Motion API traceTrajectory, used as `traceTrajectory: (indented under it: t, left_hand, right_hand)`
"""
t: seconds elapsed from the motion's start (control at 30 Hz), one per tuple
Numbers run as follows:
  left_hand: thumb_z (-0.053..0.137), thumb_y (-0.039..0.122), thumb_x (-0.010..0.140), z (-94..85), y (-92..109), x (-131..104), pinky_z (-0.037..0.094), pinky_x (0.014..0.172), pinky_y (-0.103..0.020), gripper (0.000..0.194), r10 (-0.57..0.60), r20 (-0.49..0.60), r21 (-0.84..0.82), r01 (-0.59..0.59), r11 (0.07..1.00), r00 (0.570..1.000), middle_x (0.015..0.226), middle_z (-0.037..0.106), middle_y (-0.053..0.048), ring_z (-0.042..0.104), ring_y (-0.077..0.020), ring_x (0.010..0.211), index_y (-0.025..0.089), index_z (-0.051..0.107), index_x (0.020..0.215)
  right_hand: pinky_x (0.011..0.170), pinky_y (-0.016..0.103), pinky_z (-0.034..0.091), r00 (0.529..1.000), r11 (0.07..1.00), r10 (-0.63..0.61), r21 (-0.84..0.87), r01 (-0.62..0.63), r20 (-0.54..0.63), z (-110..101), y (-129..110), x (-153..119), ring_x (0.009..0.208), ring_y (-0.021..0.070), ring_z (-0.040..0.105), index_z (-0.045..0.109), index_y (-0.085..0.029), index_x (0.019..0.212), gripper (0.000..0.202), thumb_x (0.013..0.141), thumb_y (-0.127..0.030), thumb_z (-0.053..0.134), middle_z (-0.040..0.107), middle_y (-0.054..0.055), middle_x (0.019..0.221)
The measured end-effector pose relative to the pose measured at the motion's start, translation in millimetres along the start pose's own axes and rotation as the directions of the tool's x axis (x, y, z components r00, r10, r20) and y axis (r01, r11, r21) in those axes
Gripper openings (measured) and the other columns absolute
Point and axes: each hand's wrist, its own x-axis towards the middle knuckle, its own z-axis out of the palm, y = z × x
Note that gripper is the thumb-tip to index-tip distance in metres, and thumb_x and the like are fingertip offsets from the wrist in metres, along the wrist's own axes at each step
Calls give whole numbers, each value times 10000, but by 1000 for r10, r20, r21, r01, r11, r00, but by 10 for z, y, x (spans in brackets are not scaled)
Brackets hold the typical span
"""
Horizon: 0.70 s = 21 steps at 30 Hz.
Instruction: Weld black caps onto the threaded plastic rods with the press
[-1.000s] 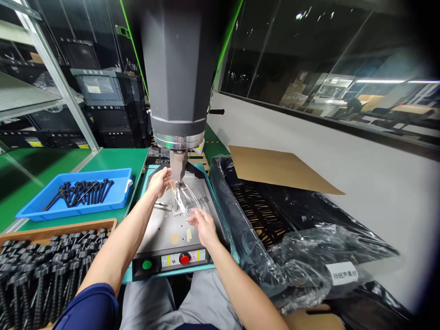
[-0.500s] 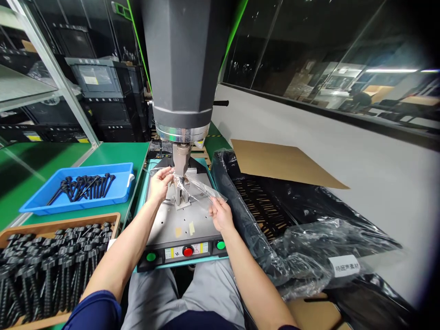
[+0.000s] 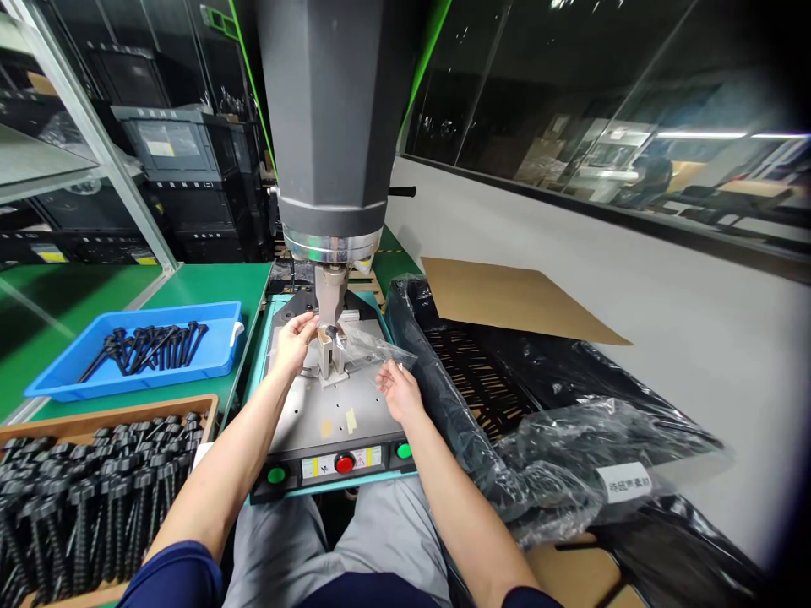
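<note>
A thin strip of clear plastic film (image 3: 372, 344) stretches across the work area, just under the metal horn (image 3: 330, 295) of a large grey press. Its left part is pinched between thumb and fingers of my left hand (image 3: 294, 344), beside the horn's tip. My right hand (image 3: 400, 393) is closed on the film's right end, lower and nearer to me. Beneath the horn, a small metal fixture (image 3: 329, 365) stands on the grey base plate (image 3: 317, 414). A small dark piece shows between horn and fixture; the film partly covers it.
At left, a blue tray (image 3: 57, 382) holds black stemmed parts; a brown box (image 3: 212, 405) holds many ribbed black ones. Green buttons (image 3: 277, 475) and a red button (image 3: 344, 463) line the machine's front. At right lies a plastic-lined box (image 3: 437, 397) with cardboard (image 3: 519, 300).
The film's right part has shifted slightly left and down with my right hand. My left hand stays near the horn's tip. The whole view has moved a little.
</note>
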Motion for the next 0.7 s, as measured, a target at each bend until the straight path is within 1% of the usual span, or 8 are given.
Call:
traceTrajectory:
  t: [0.07,0.17,0.37,0.5,0.6,0.7]
  left_hand:
    - [810,288,650,-7,-6,-3,526,925,-427,412,-6,-4,1,6,1000,1000,981,736,-104,688,-215,921,144,677,1012]
    - [806,284,660,-24,-14,-8,522,931,-425,418,-2,-6,-12,2,1000,1000,997,734,-109,689,-217,941,150,667,1032]
    - [786,294,697,-52,27,-65,523,931,-415,477,-11,-1,-10,11,1000,1000,979,741,-96,698,-213,938,168,630,1130]
    - [760,294,742,-91,67,-142,528,891,-359,557,-84,-15,19,84,996,996,986,736,-100,706,-193,920,181,571,1254]
    - [729,316,779,-149,68,-198,538,793,-302,600,-152,-40,37,153,988,988,970,729,-93,715,-166,843,205,514,1328]
    - [713,361,791,-221,54,-234,536,678,-272,620,-234,-103,48,240,970,967,908,722,-85,714,-162,740,213,477,1345]
  right_hand:
    - [492,218,450,1000,1000,8,-5,-8,14,-7,18,-7,593,124,603,633,-174,776,444,583,-500,864,640,5,713]
    - [497,213,450,999,1000,25,11,-26,41,-17,37,-23,602,123,600,639,-177,782,450,579,-508,867,634,-1,713]
    - [502,229,447,998,999,38,-11,-37,42,-37,56,-56,601,135,604,650,-184,791,431,602,-513,855,645,9,712]
    - [493,227,438,998,998,61,2,-61,30,-62,76,-77,588,132,600,661,-167,807,470,604,-548,847,644,11,692]
    - [485,225,447,997,997,79,21,-79,21,-82,90,-92,581,129,600,661,-156,825,503,604,-572,839,634,11,687]
    - [464,246,454,995,996,93,5,-93,-27,-141,98,-127,551,141,591,649,-162,848,511,652,-614,784,626,18,670]
